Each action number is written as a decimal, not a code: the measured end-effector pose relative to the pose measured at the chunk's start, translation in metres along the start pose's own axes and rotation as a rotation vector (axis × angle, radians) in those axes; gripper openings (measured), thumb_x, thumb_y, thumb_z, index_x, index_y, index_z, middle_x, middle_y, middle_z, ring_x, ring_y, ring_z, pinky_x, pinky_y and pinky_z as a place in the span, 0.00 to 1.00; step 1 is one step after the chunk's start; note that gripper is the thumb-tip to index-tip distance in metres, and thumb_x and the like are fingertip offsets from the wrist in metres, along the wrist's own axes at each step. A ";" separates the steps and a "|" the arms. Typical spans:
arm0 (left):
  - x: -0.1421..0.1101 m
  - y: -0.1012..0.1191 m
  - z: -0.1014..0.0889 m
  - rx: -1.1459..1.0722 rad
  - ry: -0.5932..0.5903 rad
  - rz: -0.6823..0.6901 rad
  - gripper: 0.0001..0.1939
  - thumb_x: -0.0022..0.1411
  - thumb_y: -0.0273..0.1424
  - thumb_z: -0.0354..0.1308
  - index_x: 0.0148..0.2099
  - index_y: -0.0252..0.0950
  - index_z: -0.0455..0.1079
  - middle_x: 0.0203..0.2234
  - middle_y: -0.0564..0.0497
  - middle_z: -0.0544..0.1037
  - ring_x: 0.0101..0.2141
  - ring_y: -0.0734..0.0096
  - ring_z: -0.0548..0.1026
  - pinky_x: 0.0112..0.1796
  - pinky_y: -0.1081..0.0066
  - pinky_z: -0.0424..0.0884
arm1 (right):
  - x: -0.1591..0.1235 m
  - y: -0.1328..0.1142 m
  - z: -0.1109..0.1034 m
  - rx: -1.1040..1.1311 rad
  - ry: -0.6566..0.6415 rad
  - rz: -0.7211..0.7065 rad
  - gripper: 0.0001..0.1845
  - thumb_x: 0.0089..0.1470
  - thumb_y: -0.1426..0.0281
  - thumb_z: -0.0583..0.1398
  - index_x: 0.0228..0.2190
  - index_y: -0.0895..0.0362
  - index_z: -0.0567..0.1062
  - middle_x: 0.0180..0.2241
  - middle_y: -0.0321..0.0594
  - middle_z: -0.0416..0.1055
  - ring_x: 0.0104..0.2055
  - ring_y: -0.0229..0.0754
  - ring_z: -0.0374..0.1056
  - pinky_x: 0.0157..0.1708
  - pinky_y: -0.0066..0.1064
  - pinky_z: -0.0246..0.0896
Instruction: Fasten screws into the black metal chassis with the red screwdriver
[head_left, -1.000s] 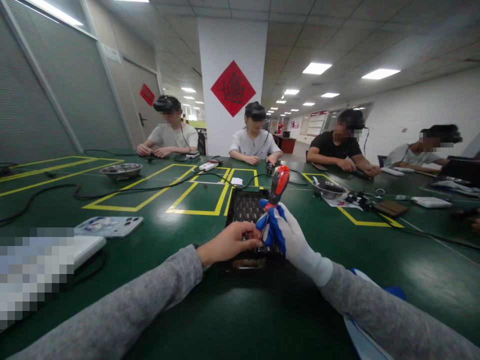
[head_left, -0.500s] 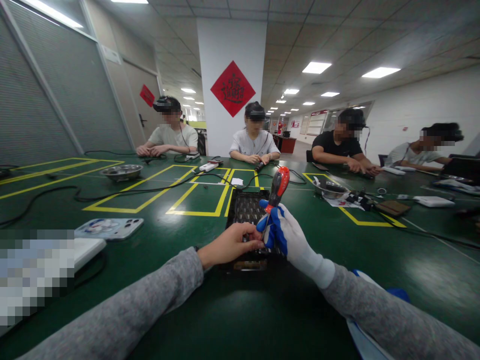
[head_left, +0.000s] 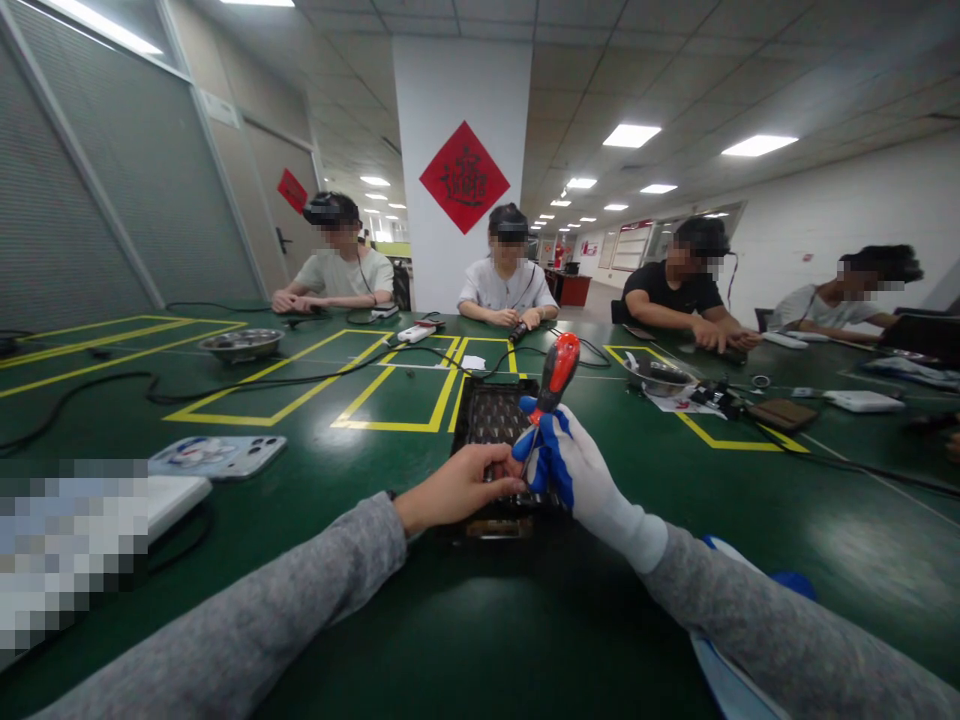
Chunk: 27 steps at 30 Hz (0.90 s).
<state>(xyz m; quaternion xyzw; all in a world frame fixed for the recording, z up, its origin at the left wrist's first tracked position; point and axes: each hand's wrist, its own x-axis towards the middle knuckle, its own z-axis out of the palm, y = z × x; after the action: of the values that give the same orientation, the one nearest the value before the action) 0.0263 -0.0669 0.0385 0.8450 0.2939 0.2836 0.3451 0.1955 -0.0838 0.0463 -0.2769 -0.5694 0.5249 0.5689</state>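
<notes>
My right hand (head_left: pixel 571 468), in a white and blue glove, is closed around a screwdriver with a red and black handle (head_left: pixel 556 372), held upright and tilted slightly right. Its tip points down onto a black perforated tray (head_left: pixel 491 412) lying on the green table. My bare left hand (head_left: pixel 457 487) rests on the near part of that tray, with fingers pinched beside the screwdriver shaft. What those fingers hold is too small to name.
A phone (head_left: pixel 217 456) lies left of the tray, with a white device (head_left: pixel 169 497) and black cables nearer me. Metal bowls (head_left: pixel 241 343) (head_left: pixel 658 379) sit further out. Several people sit along the table's far side. A loose glove (head_left: pixel 739 660) lies under my right forearm.
</notes>
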 end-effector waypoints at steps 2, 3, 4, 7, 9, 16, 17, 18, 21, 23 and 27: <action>-0.001 -0.001 -0.001 0.014 -0.014 0.003 0.11 0.60 0.35 0.54 0.34 0.31 0.67 0.26 0.54 0.70 0.27 0.76 0.66 0.32 0.76 0.64 | 0.000 -0.001 0.000 0.002 -0.006 0.015 0.22 0.56 0.57 0.52 0.49 0.55 0.64 0.27 0.35 0.71 0.18 0.31 0.62 0.16 0.23 0.59; -0.001 -0.002 -0.001 0.020 -0.026 0.014 0.11 0.60 0.35 0.53 0.34 0.30 0.68 0.27 0.53 0.71 0.28 0.76 0.66 0.33 0.76 0.64 | 0.000 -0.001 0.000 0.004 -0.008 0.024 0.22 0.56 0.56 0.53 0.49 0.55 0.64 0.27 0.35 0.71 0.17 0.31 0.62 0.15 0.23 0.59; -0.001 -0.002 -0.002 0.021 -0.039 0.028 0.11 0.61 0.34 0.52 0.34 0.30 0.68 0.28 0.53 0.71 0.29 0.75 0.67 0.34 0.75 0.64 | 0.001 -0.001 0.000 0.007 -0.010 0.032 0.23 0.56 0.56 0.53 0.49 0.55 0.64 0.27 0.36 0.71 0.17 0.31 0.62 0.15 0.23 0.59; -0.001 0.000 -0.003 0.005 -0.072 0.054 0.11 0.63 0.33 0.50 0.36 0.31 0.69 0.31 0.51 0.73 0.33 0.73 0.69 0.38 0.75 0.64 | 0.000 -0.001 0.000 0.016 -0.001 0.039 0.23 0.55 0.56 0.53 0.49 0.55 0.63 0.27 0.35 0.71 0.16 0.31 0.63 0.15 0.23 0.59; -0.001 0.002 -0.002 0.000 -0.070 0.036 0.11 0.62 0.34 0.51 0.36 0.31 0.69 0.30 0.52 0.73 0.32 0.74 0.69 0.37 0.75 0.64 | 0.000 -0.002 0.000 0.015 0.008 0.027 0.22 0.55 0.57 0.54 0.49 0.54 0.63 0.26 0.34 0.71 0.17 0.31 0.63 0.15 0.23 0.59; -0.001 0.004 -0.002 0.049 -0.027 0.016 0.10 0.59 0.34 0.55 0.32 0.31 0.68 0.27 0.53 0.71 0.29 0.75 0.68 0.34 0.76 0.64 | 0.000 -0.003 0.003 0.001 0.029 0.013 0.21 0.54 0.56 0.55 0.46 0.55 0.64 0.27 0.34 0.71 0.17 0.31 0.63 0.16 0.22 0.60; -0.001 0.004 -0.002 0.053 -0.040 0.039 0.10 0.61 0.33 0.53 0.32 0.31 0.68 0.28 0.52 0.72 0.31 0.74 0.69 0.36 0.75 0.65 | 0.000 -0.003 0.003 0.000 0.024 0.022 0.21 0.54 0.56 0.55 0.46 0.55 0.64 0.27 0.34 0.71 0.16 0.30 0.62 0.15 0.22 0.59; -0.001 0.005 -0.003 0.054 -0.058 0.063 0.10 0.62 0.31 0.51 0.32 0.31 0.68 0.29 0.51 0.73 0.32 0.73 0.69 0.37 0.74 0.65 | 0.000 -0.003 0.004 -0.002 0.020 0.037 0.21 0.54 0.56 0.54 0.45 0.55 0.64 0.27 0.34 0.71 0.15 0.30 0.61 0.14 0.22 0.59; -0.001 0.006 -0.003 0.059 -0.070 0.094 0.11 0.63 0.30 0.49 0.34 0.31 0.70 0.30 0.50 0.75 0.33 0.73 0.70 0.38 0.74 0.65 | 0.000 -0.003 0.003 -0.009 0.033 0.067 0.20 0.54 0.55 0.54 0.42 0.55 0.64 0.26 0.33 0.70 0.15 0.30 0.61 0.14 0.23 0.59; -0.001 0.005 -0.002 0.076 -0.017 0.061 0.09 0.61 0.33 0.53 0.35 0.31 0.70 0.31 0.51 0.74 0.32 0.73 0.69 0.36 0.74 0.65 | 0.000 -0.002 0.002 -0.011 0.058 0.048 0.19 0.53 0.55 0.55 0.42 0.55 0.65 0.26 0.33 0.70 0.16 0.31 0.62 0.15 0.23 0.60; -0.002 0.003 0.000 0.088 0.067 0.010 0.10 0.57 0.34 0.57 0.36 0.32 0.70 0.31 0.51 0.74 0.30 0.74 0.68 0.34 0.74 0.65 | 0.000 -0.002 0.001 -0.019 0.077 0.007 0.20 0.54 0.56 0.55 0.44 0.55 0.65 0.26 0.34 0.70 0.17 0.31 0.63 0.15 0.22 0.60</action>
<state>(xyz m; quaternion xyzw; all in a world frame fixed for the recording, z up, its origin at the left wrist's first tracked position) 0.0256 -0.0696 0.0402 0.8507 0.3135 0.3004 0.2962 0.1952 -0.0842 0.0481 -0.3044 -0.5508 0.5105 0.5860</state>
